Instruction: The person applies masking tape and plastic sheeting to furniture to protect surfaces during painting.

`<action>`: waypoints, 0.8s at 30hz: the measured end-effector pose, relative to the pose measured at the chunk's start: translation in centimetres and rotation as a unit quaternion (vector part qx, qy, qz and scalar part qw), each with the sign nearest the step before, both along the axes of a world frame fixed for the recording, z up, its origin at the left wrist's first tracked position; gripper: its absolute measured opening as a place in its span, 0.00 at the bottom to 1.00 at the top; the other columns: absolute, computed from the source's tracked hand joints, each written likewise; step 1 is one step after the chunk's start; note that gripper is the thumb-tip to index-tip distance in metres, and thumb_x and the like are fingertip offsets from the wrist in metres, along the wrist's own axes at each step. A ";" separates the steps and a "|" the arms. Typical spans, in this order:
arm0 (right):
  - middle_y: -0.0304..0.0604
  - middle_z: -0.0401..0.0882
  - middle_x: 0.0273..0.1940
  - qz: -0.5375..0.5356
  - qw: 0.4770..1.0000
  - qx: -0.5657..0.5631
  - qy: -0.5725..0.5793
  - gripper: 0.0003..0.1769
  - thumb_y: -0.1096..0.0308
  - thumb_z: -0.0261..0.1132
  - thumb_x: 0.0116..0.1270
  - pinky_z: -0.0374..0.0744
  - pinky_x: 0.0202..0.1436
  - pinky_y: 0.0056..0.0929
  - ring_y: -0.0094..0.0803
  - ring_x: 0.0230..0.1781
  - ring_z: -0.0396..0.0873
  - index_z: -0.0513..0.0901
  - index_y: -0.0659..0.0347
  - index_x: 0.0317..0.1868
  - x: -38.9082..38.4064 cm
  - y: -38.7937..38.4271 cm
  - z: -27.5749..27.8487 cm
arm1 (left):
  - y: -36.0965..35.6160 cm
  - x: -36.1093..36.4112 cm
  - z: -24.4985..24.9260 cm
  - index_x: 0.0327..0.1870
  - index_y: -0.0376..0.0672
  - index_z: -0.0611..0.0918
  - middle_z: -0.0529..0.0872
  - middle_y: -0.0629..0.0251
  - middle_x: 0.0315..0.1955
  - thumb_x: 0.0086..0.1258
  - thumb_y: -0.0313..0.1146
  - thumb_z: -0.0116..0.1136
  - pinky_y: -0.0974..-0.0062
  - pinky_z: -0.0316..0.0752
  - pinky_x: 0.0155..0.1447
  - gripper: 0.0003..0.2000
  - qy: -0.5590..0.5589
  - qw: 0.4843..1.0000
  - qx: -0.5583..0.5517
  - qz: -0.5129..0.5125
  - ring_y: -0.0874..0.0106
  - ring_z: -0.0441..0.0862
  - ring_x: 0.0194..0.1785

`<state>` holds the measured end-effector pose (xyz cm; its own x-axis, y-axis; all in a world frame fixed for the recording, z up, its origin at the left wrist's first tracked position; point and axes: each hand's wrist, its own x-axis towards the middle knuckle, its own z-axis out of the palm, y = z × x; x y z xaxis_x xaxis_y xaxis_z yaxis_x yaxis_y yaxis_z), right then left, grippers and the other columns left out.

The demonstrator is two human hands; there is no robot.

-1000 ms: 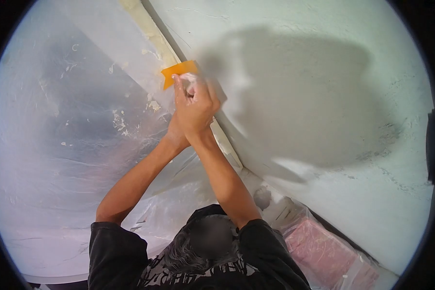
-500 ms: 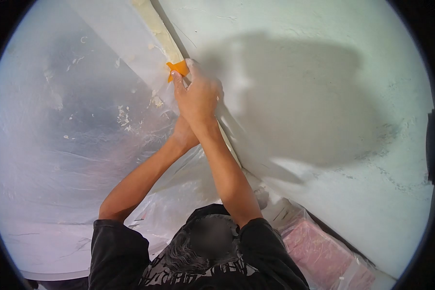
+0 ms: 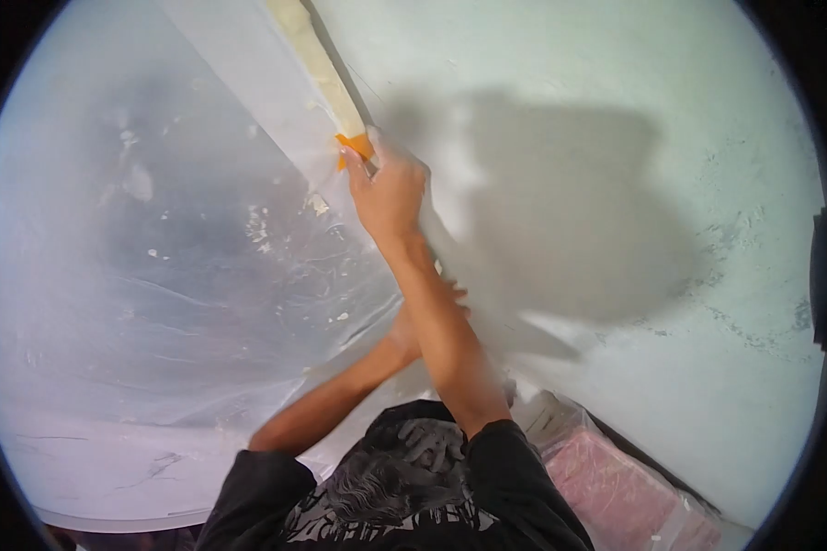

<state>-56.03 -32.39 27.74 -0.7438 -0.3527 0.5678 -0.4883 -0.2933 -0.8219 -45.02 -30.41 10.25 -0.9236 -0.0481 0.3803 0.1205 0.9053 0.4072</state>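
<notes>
The orange plastic scraper (image 3: 353,145) is gripped in the closed right hand (image 3: 390,195) and pressed on the cream masking tape (image 3: 317,64), at the seam between the plastic sheeting (image 3: 156,275) on the left and the pale wall (image 3: 570,184) on the right. Over the last second its blade has been turned until only a corner shows. The left hand (image 3: 443,298) has been dropped nearer along the seam; blurred and half hidden, its grip cannot be told. The pressing is judged to have become one-handed.
</notes>
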 end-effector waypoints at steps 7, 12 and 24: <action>0.57 0.83 0.45 0.007 0.999 0.034 -0.004 0.23 0.65 0.69 0.61 0.79 0.49 0.37 0.49 0.44 0.82 0.79 0.71 0.53 -0.4 0.1 -0.9 | 2.5 3.6 2.9 0.47 0.40 0.83 0.84 0.51 0.44 0.61 0.34 0.60 0.61 0.74 0.55 0.14 -0.123 0.984 0.080 0.103 0.53 0.80 0.48; 0.51 0.84 0.44 0.095 0.988 0.062 -0.103 0.24 0.64 0.71 0.58 0.80 0.42 0.33 0.38 0.39 0.84 0.80 0.65 0.53 2.0 6.7 -4.0 | 1.2 6.5 4.7 0.42 0.34 0.84 0.85 0.53 0.39 0.62 0.27 0.64 0.70 0.76 0.49 0.09 -0.053 0.956 0.260 0.122 0.63 0.83 0.42; 0.37 0.85 0.34 0.275 0.874 0.195 -0.348 0.17 0.66 0.69 0.65 0.77 0.37 0.21 0.20 0.35 0.81 0.82 0.68 0.50 6.5 18.3 -20.2 | 2.8 6.9 0.4 0.45 0.32 0.84 0.85 0.68 0.34 0.71 0.28 0.59 0.83 0.73 0.40 0.08 -0.121 0.815 0.533 0.192 0.81 0.78 0.34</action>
<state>-49.55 -14.12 7.57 -0.5175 -0.8322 -0.1994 0.2980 0.0431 -0.9536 -38.08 -27.61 10.62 -0.8043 -0.5351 -0.2582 -0.2900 -0.0258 0.9567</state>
